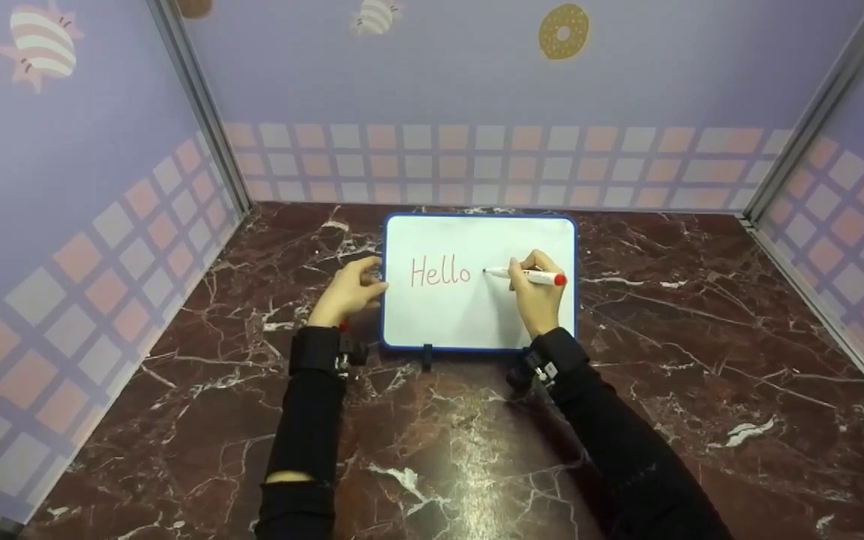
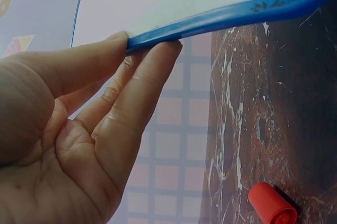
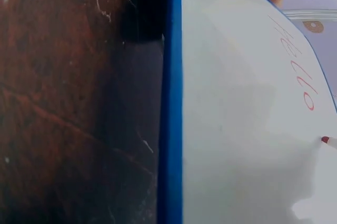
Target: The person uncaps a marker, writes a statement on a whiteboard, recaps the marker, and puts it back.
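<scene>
A whiteboard [image 1: 447, 319] with a blue frame stands on the table, "Hello" written on it in red. My left hand [image 1: 348, 291] pinches the board's left edge; in the left wrist view the thumb lies on the front face and the fingers [image 2: 152, 71] behind the blue rim. With my right hand [image 1: 541, 296] I grip a white marker [image 1: 544, 277] with a red end. Its tip is right at the board's surface, just right of the word; in the right wrist view the dark red tip [image 3: 325, 140] shows near the right edge, with the hand out of sight.
A red marker cap [image 2: 271, 203] lies on the marbled table [image 1: 199, 420], left of the board and partly hidden by the left wrist. A black foot [image 1: 427, 357] sticks out under the board's lower edge. Patterned panels [image 1: 469, 90] enclose the table at the back and both sides.
</scene>
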